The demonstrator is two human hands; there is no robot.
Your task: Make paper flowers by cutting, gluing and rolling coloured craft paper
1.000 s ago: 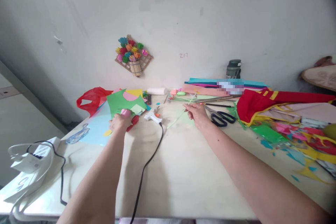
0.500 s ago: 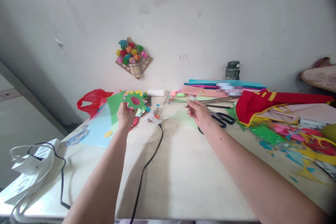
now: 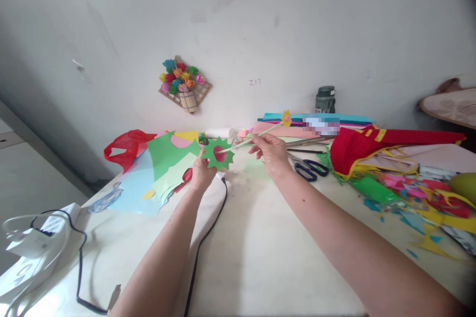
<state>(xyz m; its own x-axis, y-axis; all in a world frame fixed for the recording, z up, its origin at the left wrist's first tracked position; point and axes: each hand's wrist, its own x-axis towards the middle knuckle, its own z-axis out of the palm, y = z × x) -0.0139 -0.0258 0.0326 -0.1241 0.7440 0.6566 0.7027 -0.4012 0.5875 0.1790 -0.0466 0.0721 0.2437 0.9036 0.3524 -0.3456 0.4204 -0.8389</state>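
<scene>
My left hand [image 3: 204, 173] pinches the edge of a green spiky paper cutout [image 3: 211, 160] with a red round centre [image 3: 220, 153]. My right hand [image 3: 272, 152] pinches a thin pale green stick [image 3: 243, 142], which slants up to the right. A small yellow paper flower [image 3: 286, 118] with a pink middle sits at the stick's upper end. The stick's lower end overlaps the red centre; whether it touches cannot be told. Behind my left hand the white glue gun [image 3: 220, 175] is mostly hidden, its black cord [image 3: 208, 237] running toward me.
Dark-handled scissors [image 3: 311, 170] lie right of my right hand. Coloured paper sheets [image 3: 163, 153] and a red plastic bag [image 3: 128, 146] are at left. A red cloth [image 3: 357, 151] and paper scraps [image 3: 427, 218] lie at right. A white power strip [image 3: 48, 247] stands front left.
My left hand has moved right with the green cutout, bringing it beside the stick. My right hand has shifted slightly left and up, with the stick's flower end now higher.
</scene>
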